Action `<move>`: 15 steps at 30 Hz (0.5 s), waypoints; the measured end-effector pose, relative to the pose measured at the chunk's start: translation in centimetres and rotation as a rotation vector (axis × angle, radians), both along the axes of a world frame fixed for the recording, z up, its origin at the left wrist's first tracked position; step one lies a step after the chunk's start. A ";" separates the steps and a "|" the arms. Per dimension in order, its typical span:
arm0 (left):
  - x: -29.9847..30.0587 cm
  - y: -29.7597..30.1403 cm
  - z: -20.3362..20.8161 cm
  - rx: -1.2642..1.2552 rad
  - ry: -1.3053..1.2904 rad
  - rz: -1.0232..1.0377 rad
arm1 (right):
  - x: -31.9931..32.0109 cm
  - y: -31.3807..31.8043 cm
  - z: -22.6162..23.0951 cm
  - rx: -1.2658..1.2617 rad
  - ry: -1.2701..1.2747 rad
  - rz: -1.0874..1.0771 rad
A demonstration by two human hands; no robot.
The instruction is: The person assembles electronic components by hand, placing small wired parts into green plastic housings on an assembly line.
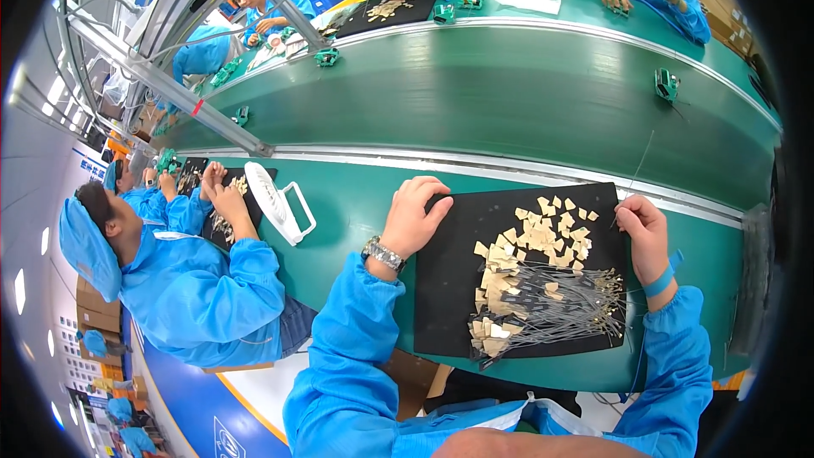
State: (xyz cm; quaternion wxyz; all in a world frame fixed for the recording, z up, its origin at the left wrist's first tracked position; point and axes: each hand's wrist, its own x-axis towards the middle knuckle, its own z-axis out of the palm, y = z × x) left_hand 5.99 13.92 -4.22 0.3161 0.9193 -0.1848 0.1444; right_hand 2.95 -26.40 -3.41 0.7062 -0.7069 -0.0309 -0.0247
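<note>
A black mat (445, 288) lies in front of me on the green workbench. On its right half is a pile of thin grey cables (568, 309) with small connector ends, and beige paper-like tabs (551, 229) are scattered above them. My left hand (414, 216) rests at the mat's far left corner, its thumb and fingers apart. Beside the far right corner, my right hand (644, 229) pinches with thumb and forefinger. A thin dark wire (646, 153) rises from those fingertips, slanting toward the metal rail.
A white fan (275, 203) stands left of my mat. A green conveyor belt (441, 93) runs beyond the metal rail, carrying a green circuit-board assembly (666, 83). A co-worker in blue (203, 288) sits at my left; other people work across the belt.
</note>
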 end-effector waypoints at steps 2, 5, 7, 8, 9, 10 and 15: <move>0.0 0.0 0.0 -0.010 -0.005 0.006 | 0.0 0.1 0.0 0.003 -0.005 0.007; 0.0 -0.1 0.1 -0.009 -0.013 0.005 | 0.0 0.1 0.2 -0.011 -0.005 0.011; 0.0 -0.1 0.2 -0.007 -0.014 0.003 | 0.0 0.1 0.2 -0.008 -0.003 0.011; 0.0 -0.1 0.3 -0.005 -0.014 0.004 | 0.1 0.1 0.2 -0.006 -0.002 0.013; 0.0 -0.1 0.4 -0.006 -0.014 0.001 | 0.1 0.1 0.2 -0.007 -0.001 0.010; 0.0 -0.1 0.4 -0.005 -0.014 -0.001 | 0.1 0.0 0.1 -0.009 -0.002 0.011; 0.0 -0.1 0.5 0.002 -0.004 -0.001 | 0.0 0.1 0.1 -0.008 0.003 0.013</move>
